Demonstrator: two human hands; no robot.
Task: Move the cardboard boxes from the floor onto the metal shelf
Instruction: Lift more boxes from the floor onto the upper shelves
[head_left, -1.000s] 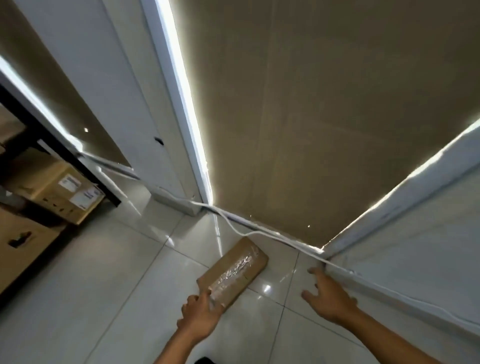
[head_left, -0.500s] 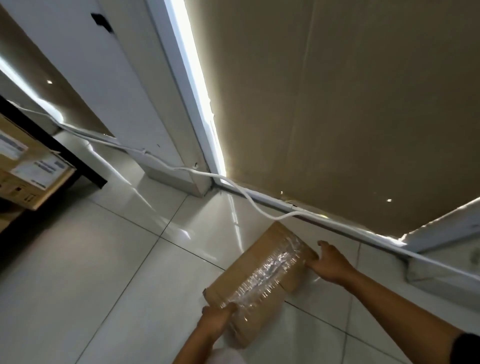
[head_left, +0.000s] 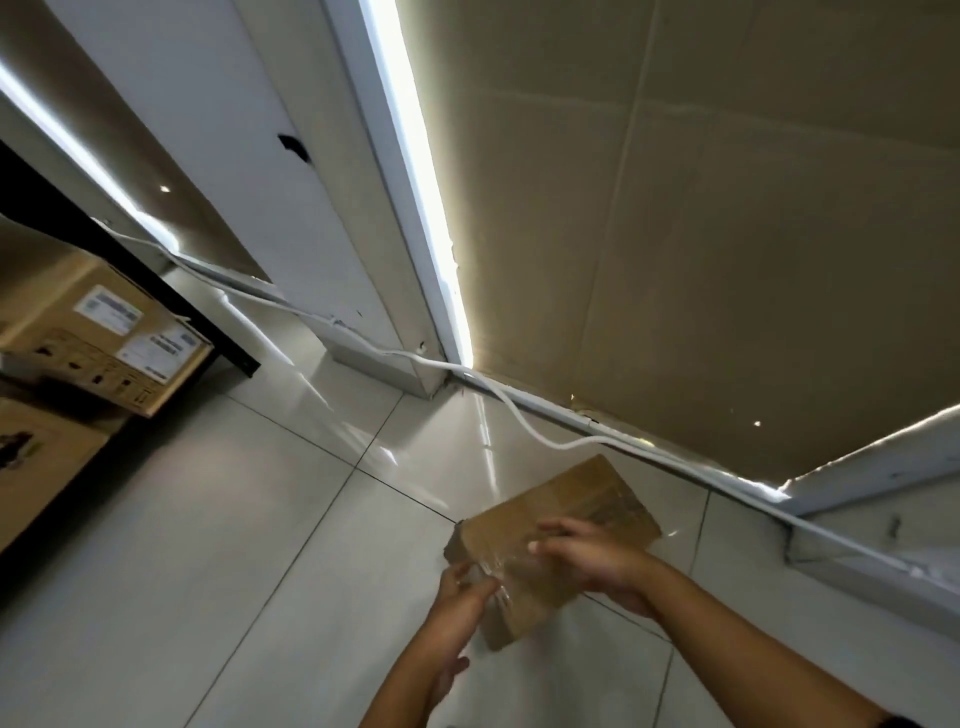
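Here, two hands, left hand (head_left: 460, 603) and right hand (head_left: 597, 564), clasp one cardboard box (head_left: 558, 525).

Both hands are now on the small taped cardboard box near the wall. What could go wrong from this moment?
1. The flat brown cardboard box is wrapped in glossy clear tape; the left hand holds only its near corner, so it might slip.
2. The thin white cable loops over the floor just beyond the box and could snag on it.
3. The glossy pale tiled floor may be slippery on the way to the black metal shelf.
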